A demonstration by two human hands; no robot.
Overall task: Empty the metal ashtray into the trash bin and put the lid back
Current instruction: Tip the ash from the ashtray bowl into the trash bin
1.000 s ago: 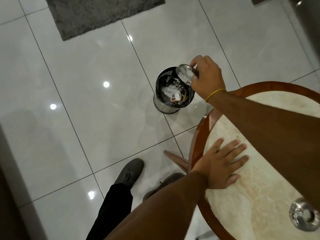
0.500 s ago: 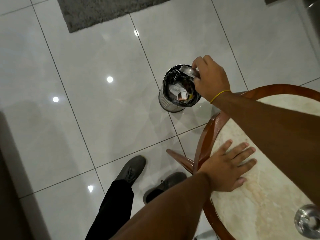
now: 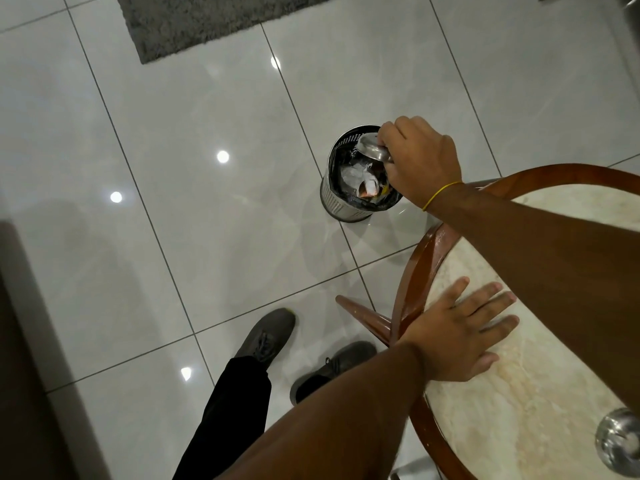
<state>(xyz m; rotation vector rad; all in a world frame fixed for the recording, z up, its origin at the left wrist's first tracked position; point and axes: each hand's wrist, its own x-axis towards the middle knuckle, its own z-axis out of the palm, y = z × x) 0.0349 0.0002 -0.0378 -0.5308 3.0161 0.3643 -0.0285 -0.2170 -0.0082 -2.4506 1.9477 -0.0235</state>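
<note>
Metal ashtray [image 3: 373,151] tipped over trash bin [image 3: 337,197] | right hand [image 3: 420,162] grip pinching it | left hand [image 3: 460,332] spread

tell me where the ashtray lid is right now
In the head view, the ashtray lid lies at the lower right on the round marble table, far from the trash bin.

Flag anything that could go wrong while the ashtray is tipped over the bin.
1. The right hand pinches the tilted metal ashtray at its edge; a slipping grip could drop it into the trash bin.
2. The lid sits near the table edge, where an arm might knock it.
</note>
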